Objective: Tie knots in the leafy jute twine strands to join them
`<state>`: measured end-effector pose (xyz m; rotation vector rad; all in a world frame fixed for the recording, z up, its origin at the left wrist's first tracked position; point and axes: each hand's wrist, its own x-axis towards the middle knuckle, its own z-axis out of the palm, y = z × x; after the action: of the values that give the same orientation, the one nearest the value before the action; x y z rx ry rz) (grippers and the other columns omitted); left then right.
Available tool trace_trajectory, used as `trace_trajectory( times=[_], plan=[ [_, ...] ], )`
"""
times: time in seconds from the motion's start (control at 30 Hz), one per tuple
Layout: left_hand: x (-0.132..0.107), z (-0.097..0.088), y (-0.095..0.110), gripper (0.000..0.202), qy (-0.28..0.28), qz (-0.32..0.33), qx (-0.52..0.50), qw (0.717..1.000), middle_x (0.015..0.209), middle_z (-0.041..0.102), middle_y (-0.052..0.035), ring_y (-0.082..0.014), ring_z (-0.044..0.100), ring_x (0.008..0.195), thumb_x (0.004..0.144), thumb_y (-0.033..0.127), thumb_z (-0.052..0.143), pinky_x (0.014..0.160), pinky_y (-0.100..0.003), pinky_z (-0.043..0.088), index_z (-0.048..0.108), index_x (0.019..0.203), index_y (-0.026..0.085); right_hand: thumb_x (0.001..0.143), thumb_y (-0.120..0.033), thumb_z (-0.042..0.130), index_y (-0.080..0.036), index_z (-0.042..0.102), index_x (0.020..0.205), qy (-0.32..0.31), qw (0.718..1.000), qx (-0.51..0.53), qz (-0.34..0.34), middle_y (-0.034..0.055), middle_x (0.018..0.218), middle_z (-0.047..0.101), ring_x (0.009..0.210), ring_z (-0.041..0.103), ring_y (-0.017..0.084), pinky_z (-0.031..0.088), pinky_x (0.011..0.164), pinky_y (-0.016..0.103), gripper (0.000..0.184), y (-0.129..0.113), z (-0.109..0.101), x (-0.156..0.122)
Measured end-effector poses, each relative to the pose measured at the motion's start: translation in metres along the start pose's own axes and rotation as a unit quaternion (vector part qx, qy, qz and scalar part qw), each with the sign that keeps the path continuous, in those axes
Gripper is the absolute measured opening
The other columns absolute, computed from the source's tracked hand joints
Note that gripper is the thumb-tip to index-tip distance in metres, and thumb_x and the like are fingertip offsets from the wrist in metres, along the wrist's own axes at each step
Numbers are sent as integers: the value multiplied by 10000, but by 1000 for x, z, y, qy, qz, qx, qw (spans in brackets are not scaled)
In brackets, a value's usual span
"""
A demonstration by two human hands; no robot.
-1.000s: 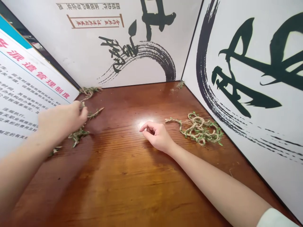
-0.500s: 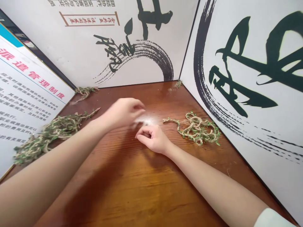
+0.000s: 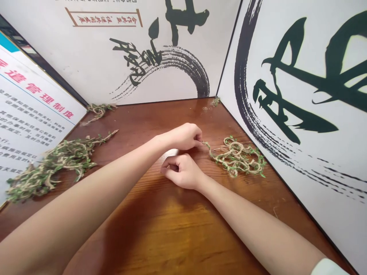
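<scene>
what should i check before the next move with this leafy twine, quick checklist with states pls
1. Left hand at the loose end of the right-side twine bundle: ok, closed fingertips meet it.
2. Firm grip on that end: cannot tell, the fingers hide it.
3. Right hand empty: cannot tell, its fingers are curled and nothing shows in them.
4. Right-side twine bundle free of overlaps: not ok, its loops cross one another.
5. Left-side twine pile apart from the right-side twine bundle: ok, they lie on opposite sides of the hands.

Glossy, wood-grained tabletop [image 3: 177,229]; rough, fibrous, matt twine [image 3: 240,157].
</scene>
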<state>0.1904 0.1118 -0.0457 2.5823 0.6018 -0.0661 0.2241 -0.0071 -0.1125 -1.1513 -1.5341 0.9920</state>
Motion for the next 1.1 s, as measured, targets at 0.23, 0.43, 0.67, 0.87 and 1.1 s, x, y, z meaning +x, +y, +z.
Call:
trace_trajectory(
  times=[0.23,0.43,0.67,0.87,1.1],
  plan=[
    [-86,-36,-16,263,152,-93,-158,971,746,742,-55,-168,622,656,794,447,714,593,-271,459,767,798,190,831,-235,637,-222,576,804,43,998,36,-4,-44,658,575,587,520,122,424,581,262,68,-7,0,-3],
    [-143,-36,-23,280,223,-172,-228,932,640,660,-22,-131,549,569,780,476,738,529,-237,419,720,746,198,861,-352,706,-309,436,1291,100,982,160,25,73,1220,684,817,697,166,552,643,286,509,-7,2,-4],
    [-181,-21,-18,252,39,-97,-260,960,713,671,-23,-162,587,678,852,398,674,662,-271,491,676,692,203,860,-375,689,-344,492,1443,150,947,281,47,77,1334,636,971,685,199,639,788,363,616,-7,-1,3],
    [-198,-8,-7,198,-28,-79,-271,959,763,678,-15,-172,594,729,875,338,657,713,-275,478,654,722,212,799,-384,731,-272,634,1277,194,919,334,80,52,1092,680,1005,701,226,644,775,353,501,3,-4,10],
    [-226,-10,-28,271,-100,-79,-332,934,714,659,-19,-199,565,681,768,418,693,675,-367,486,614,580,240,788,-341,691,-225,626,1204,270,892,348,98,76,1184,642,893,711,182,636,696,308,437,9,-5,16]
  ],
)
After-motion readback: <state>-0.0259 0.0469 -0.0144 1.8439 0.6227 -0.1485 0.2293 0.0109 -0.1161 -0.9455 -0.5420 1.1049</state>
